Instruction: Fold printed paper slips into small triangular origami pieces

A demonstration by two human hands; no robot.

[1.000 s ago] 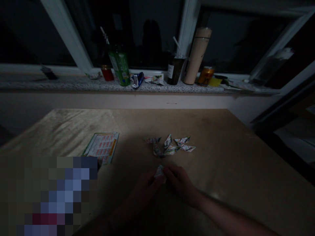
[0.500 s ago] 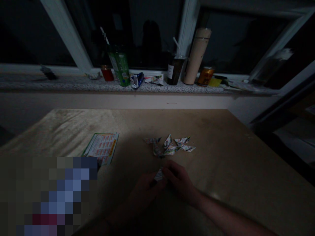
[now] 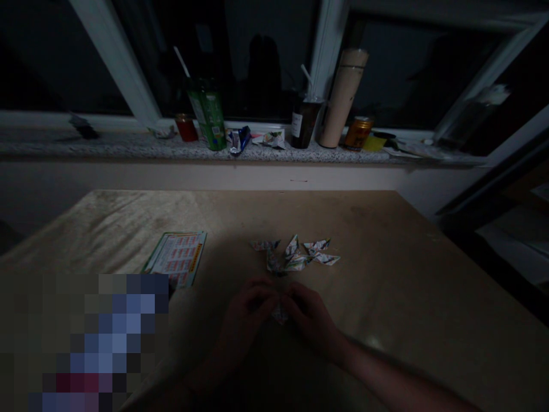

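Note:
Between my hands is a small piece of folded printed paper (image 3: 280, 314), its pointed lower end showing below my fingertips. My left hand (image 3: 253, 303) is closed, pinching the paper's left side. From the right, my right hand (image 3: 309, 312) pinches it too, fingers curled. The fingertips of both hands nearly meet and hide the paper's upper part. Just beyond them on the table lie several folded paper pieces (image 3: 297, 261) of similar print, with pointed ends, grouped close together.
A printed card or sheet (image 3: 178, 257) lies on the table (image 3: 386, 229) to the left. On the windowsill (image 3: 141, 150) stand a green cup (image 3: 210, 120), a dark drink cup (image 3: 303, 129), a tall beige flask (image 3: 343, 100), an orange can (image 3: 359, 133) and a red jar (image 3: 186, 129).
My left hand has risen and turned so its fingertips meet my right hand's at the paper. The paper's visible part has shifted from above my left thumb to below the fingertips.

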